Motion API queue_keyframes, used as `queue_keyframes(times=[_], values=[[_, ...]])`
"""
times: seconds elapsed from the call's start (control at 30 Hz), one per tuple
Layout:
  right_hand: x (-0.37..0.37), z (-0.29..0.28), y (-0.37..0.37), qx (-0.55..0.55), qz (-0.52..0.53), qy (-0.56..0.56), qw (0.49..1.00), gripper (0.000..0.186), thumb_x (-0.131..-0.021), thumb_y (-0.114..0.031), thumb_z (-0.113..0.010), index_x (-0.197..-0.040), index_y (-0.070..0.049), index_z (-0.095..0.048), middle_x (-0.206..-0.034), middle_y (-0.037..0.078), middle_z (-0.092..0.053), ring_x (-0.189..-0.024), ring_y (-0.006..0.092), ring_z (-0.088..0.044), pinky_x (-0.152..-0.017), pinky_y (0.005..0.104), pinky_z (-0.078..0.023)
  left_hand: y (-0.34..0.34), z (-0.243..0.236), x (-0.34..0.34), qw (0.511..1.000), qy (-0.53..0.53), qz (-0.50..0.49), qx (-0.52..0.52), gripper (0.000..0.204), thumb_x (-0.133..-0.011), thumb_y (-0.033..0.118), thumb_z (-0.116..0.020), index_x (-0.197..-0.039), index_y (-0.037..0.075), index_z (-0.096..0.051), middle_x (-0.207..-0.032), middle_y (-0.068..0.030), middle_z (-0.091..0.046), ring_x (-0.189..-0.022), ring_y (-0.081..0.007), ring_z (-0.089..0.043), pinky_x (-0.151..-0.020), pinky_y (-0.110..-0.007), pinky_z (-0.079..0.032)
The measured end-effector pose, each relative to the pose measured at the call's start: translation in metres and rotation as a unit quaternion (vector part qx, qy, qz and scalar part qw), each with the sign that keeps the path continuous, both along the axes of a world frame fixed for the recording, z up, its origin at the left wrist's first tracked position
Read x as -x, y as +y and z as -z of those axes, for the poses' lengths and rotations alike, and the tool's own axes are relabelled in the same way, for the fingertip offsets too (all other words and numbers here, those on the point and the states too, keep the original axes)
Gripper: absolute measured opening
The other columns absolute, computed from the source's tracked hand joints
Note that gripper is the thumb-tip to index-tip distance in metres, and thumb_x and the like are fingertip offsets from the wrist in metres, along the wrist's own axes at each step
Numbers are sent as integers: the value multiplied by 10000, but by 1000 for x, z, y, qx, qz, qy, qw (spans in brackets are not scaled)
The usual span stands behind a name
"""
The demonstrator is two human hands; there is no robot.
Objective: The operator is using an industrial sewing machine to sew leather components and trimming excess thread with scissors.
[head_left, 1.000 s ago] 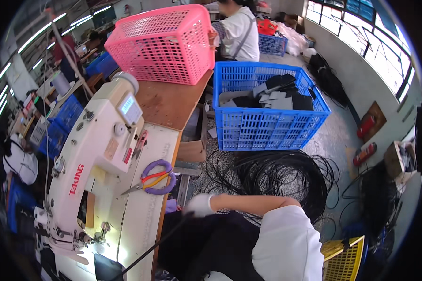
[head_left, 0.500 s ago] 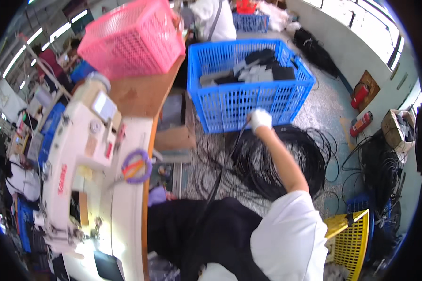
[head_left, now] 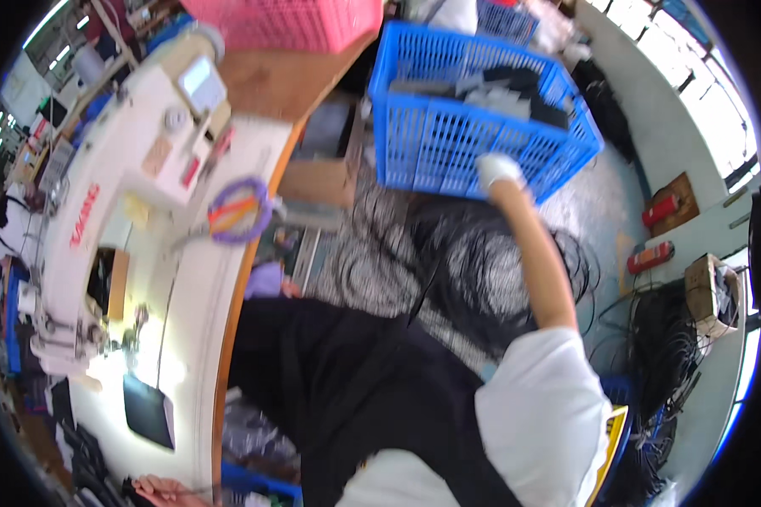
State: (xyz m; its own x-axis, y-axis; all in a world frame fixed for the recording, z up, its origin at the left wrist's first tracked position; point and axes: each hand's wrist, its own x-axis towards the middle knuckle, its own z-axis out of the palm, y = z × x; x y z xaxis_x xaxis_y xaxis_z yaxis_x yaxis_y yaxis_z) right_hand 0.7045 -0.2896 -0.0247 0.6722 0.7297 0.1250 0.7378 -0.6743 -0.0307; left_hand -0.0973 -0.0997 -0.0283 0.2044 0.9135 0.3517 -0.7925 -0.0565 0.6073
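Note:
My right hand, in a white glove, reaches forward to the near wall of a blue plastic basket. Its fingers are smeared by motion, so I cannot tell whether they hold anything. Dark and grey flat pieces lie in the basket. Below the hand, coils of thin black cord spread over the floor, and a black strip runs toward my lap. At the lower left edge, my left hand has bent fingers beside dark material on the table; it is cut off, and what it pinches is unclear.
A white sewing machine stands on the table at left, its lamp lit. Purple-ringed scissors lie near the table edge. A pink basket sits behind. An open cardboard box is beside the table; red extinguishers are at the right wall.
The view has tilted down and shifted, bringing my left hand in at the lower edge. My right hand, earlier closed on the black strip, is now blurred, and the strip's link to it no longer shows.

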Motion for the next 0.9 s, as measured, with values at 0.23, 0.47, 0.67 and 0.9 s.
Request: queue_keyframes(times=[0.23,0.47,0.67,0.9], values=[[207,-22,107,-274,-561,100,775,364,-821,-214,-659,-1175,-135,-637,-989,108,-669,-824,311,-661,-724,435,-539,-26,-6,-203,971,-2,238,24,91,-1069,104,-446,-1062,52,-521,-961,-74,-533,-831,-185,-515,-786,-294,-463],[315,-62,103,-258,-767,144,569,237,-875,-247,-655,-1036,-87,-584,-853,99,-616,-730,337,-594,-625,410,-493,-33,74,-216,973,52,223,3,239,-979,36,-523,-1213,53,-478,-1043,-86,-566,-921,-203,-584,-844,-351,-512],[296,-36,100,-322,-711,311,543,208,-894,-203,-643,-1051,-79,-587,-885,98,-620,-742,329,-595,-628,391,-490,-40,83,-231,785,611,-89,-57,362,-959,178,-578,-1265,2,-498,-1194,-153,-632,-1020,-302,-650,-873,-388,-524],[254,-35,89,-466,-541,268,647,230,-889,-103,-612,-1114,-68,-589,-956,118,-581,-792,325,-572,-701,379,-488,-73,94,-238,590,758,-179,-213,361,-1011,267,-525,-1246,-2,-575,-1213,-150,-656,-1025,-277,-658,-866,-347,-520]])
